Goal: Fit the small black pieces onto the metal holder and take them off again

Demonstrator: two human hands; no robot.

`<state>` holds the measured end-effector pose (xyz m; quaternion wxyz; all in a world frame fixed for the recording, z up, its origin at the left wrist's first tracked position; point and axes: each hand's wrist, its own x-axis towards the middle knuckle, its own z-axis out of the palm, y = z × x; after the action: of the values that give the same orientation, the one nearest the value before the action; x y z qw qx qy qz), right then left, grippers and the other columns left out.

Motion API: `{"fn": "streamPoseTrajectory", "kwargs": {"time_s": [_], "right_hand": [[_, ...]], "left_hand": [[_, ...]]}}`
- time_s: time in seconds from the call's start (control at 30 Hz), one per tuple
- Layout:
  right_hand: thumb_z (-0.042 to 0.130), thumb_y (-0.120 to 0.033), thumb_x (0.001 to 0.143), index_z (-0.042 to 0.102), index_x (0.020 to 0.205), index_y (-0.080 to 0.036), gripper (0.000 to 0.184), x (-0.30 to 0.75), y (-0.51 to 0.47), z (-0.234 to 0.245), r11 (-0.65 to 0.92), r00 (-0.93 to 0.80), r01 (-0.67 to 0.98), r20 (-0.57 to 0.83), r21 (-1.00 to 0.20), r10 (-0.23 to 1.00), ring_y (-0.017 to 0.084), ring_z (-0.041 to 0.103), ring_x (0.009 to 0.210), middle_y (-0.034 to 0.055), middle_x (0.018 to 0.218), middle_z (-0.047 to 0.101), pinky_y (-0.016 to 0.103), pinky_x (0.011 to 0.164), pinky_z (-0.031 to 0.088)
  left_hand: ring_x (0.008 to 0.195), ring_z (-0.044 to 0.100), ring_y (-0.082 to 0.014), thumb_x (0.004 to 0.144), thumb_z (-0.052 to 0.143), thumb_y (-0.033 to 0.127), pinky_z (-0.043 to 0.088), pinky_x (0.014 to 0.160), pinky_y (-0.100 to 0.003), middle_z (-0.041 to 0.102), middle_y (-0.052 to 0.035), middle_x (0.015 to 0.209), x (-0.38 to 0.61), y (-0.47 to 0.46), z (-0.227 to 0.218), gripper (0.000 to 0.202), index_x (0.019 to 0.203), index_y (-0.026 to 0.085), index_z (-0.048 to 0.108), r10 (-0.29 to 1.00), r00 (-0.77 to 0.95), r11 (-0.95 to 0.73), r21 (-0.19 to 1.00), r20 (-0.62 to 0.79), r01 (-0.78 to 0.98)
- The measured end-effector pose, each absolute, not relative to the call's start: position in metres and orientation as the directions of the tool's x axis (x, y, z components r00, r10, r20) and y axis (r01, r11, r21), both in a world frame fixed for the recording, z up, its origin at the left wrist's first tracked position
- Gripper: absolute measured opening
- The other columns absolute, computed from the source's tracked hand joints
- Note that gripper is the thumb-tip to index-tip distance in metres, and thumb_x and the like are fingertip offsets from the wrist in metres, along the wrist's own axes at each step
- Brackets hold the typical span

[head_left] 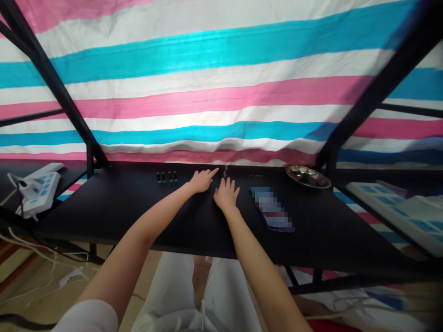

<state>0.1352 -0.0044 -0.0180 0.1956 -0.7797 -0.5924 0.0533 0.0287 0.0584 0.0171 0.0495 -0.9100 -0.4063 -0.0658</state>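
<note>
My left hand (202,181) is low over the black table, its index finger stretched toward a short row of small, shiny pieces (225,171). Whether the fingertip touches them I cannot tell. Just in front of the same row, my right hand (227,193) lies palm down with its fingers spread, holding nothing visible. Left of my hands, several small dark cylinders with silvery ends (166,177) are lined up side by side. More tiny pieces (256,175) lie to the right, too small to make out.
A phone with a blurred screen (272,209) lies right of my right hand. Behind it, a round metal dish (308,176) sits near the table's (194,226) back right corner. Black frame posts flank the table before a striped cloth (214,92). White power strips (43,189) are at the left.
</note>
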Motion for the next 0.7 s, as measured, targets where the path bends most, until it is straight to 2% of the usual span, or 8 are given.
{"fn": "streamPoseTrajectory", "kwargs": {"time_s": [0.17, 0.3, 0.43, 0.57, 0.63, 0.7], "right_hand": [[0.039, -0.025, 0.085, 0.025, 0.139, -0.007, 0.059, 0.135, -0.007, -0.013, -0.243, 0.285, 0.913, 0.087, -0.328, 0.954, 0.034, 0.011, 0.135, 0.0169, 0.146, 0.02, 0.055, 0.104, 0.014], [0.039, -0.027, 0.085, 0.024, 0.14, -0.009, 0.06, 0.134, -0.008, -0.011, -0.237, 0.27, 0.917, 0.064, -0.321, 0.961, 0.032, 0.01, 0.135, 0.0154, 0.147, 0.019, 0.055, 0.105, 0.012], [0.038, -0.028, 0.086, 0.024, 0.14, -0.01, 0.059, 0.133, -0.007, -0.01, -0.238, 0.268, 0.916, 0.05, -0.323, 0.962, 0.032, 0.009, 0.136, 0.0153, 0.147, 0.019, 0.055, 0.105, 0.012], [0.037, -0.03, 0.086, 0.024, 0.14, -0.01, 0.059, 0.134, -0.006, -0.013, -0.232, 0.265, 0.914, 0.055, -0.334, 0.963, 0.032, 0.01, 0.135, 0.0166, 0.147, 0.02, 0.056, 0.104, 0.012], [0.036, -0.032, 0.087, 0.025, 0.14, -0.01, 0.059, 0.135, -0.004, -0.016, -0.235, 0.27, 0.911, 0.058, -0.338, 0.961, 0.032, 0.01, 0.135, 0.0168, 0.146, 0.02, 0.057, 0.103, 0.012], [0.034, -0.034, 0.088, 0.024, 0.14, -0.011, 0.059, 0.136, -0.001, -0.02, -0.246, 0.279, 0.907, 0.051, -0.343, 0.959, 0.032, 0.01, 0.135, 0.0165, 0.147, 0.02, 0.057, 0.103, 0.012]], "left_hand": [[0.103, 0.05, -0.0247, 0.089, 0.03, 0.021, 0.036, 0.084, -0.04, 0.049, -0.0116, 0.12, 0.047, 0.075, 0.0, 0.056, 0.142, 0.025, 0.012, 0.759, 0.626, -0.636, -0.006, 0.181, 0.772], [0.102, 0.05, -0.0249, 0.087, 0.031, 0.017, 0.035, 0.083, -0.041, 0.049, -0.011, 0.119, 0.052, 0.085, -0.006, 0.058, 0.141, 0.028, 0.014, 0.75, 0.634, -0.638, -0.046, 0.188, 0.769], [0.1, 0.051, -0.0237, 0.087, 0.034, 0.017, 0.034, 0.083, -0.039, 0.051, -0.011, 0.116, 0.054, 0.086, -0.008, 0.05, 0.136, 0.025, 0.03, 0.711, 0.664, -0.663, -0.092, 0.23, 0.743], [0.095, 0.053, -0.023, 0.086, 0.035, 0.014, 0.034, 0.081, -0.036, 0.057, -0.0126, 0.103, 0.053, 0.085, -0.007, 0.031, 0.11, 0.014, 0.055, 0.673, 0.673, -0.669, -0.135, 0.308, 0.731], [0.093, 0.054, -0.0227, 0.086, 0.035, 0.013, 0.034, 0.08, -0.036, 0.059, -0.0125, 0.098, 0.05, 0.083, -0.007, 0.027, 0.098, 0.013, 0.058, 0.684, 0.66, -0.659, -0.125, 0.312, 0.742], [0.091, 0.055, -0.0222, 0.087, 0.036, 0.016, 0.035, 0.08, -0.036, 0.061, -0.012, 0.096, 0.045, 0.08, -0.006, 0.024, 0.095, 0.013, 0.058, 0.71, 0.625, -0.639, -0.075, 0.325, 0.766]]}}
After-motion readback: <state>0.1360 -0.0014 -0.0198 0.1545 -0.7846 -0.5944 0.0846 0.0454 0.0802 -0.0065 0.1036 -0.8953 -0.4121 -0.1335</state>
